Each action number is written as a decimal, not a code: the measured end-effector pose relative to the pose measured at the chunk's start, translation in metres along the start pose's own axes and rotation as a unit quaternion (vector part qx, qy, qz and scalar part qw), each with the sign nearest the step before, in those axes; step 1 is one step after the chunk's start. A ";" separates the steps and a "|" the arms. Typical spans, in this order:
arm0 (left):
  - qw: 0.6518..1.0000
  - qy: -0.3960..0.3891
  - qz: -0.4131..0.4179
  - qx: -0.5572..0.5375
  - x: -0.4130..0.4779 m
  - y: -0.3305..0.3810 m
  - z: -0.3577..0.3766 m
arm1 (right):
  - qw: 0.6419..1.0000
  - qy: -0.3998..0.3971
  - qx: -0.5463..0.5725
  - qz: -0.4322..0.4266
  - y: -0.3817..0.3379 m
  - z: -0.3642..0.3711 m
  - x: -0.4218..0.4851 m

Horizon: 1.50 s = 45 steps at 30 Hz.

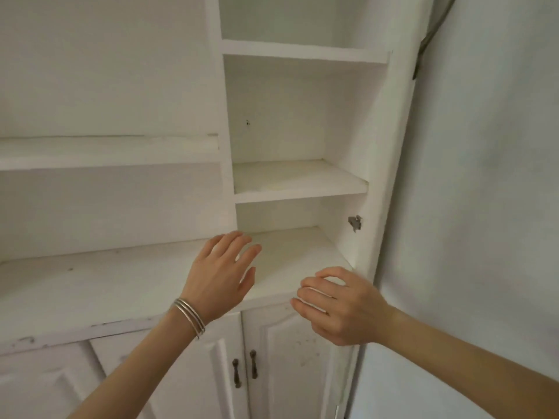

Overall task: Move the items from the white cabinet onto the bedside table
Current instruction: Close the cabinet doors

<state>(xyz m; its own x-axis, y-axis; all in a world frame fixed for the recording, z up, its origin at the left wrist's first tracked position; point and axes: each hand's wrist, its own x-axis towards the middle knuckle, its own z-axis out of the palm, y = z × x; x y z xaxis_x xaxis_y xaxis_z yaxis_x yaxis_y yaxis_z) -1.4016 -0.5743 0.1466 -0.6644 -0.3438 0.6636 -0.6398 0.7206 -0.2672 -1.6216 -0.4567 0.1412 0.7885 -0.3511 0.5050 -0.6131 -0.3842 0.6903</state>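
The white cabinet (299, 182) fills the view, with open shelves above a wide ledge and closed doors below. No items show on any visible shelf. My left hand (220, 276), with metal bangles on the wrist, hovers over the ledge at the mouth of the lowest compartment, fingers spread and holding nothing. My right hand (338, 306) is lower right at the ledge's front edge, fingers loosely curled with nothing in them. The bedside table is out of view.
Two lower cabinet doors with dark handles (245, 370) are closed beneath the ledge. A metal hinge plate (355, 222) sits on the right inner wall of the lowest compartment. A pale wall (484, 176) stands right beside the cabinet.
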 end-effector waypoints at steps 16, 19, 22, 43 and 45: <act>0.997 0.036 -0.021 0.072 0.011 -0.194 -0.002 | 0.996 -0.081 -0.013 -0.027 0.018 0.183 0.139; 0.996 0.047 -0.018 0.072 0.029 -0.208 0.008 | 0.996 -0.078 -0.014 -0.028 0.023 0.199 0.145; 0.996 0.045 -0.018 0.071 0.049 -0.212 0.017 | 0.995 -0.089 -0.035 -0.038 0.031 0.214 0.153; 0.991 0.101 -0.043 0.074 0.098 -0.208 0.066 | 0.997 -0.062 -0.006 -0.035 0.066 0.221 0.152; 0.991 0.103 -0.046 0.073 0.098 -0.207 0.067 | 0.998 -0.048 -0.012 -0.032 0.061 0.229 0.152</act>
<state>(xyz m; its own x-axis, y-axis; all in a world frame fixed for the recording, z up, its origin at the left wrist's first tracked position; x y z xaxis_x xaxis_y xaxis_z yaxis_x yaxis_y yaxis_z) -1.3602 -0.7976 0.2204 -0.5178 -0.2621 0.8143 -0.7525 0.5923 -0.2879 -1.5501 -0.7289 0.1414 0.8172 -0.4066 0.4084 -0.5593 -0.3890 0.7320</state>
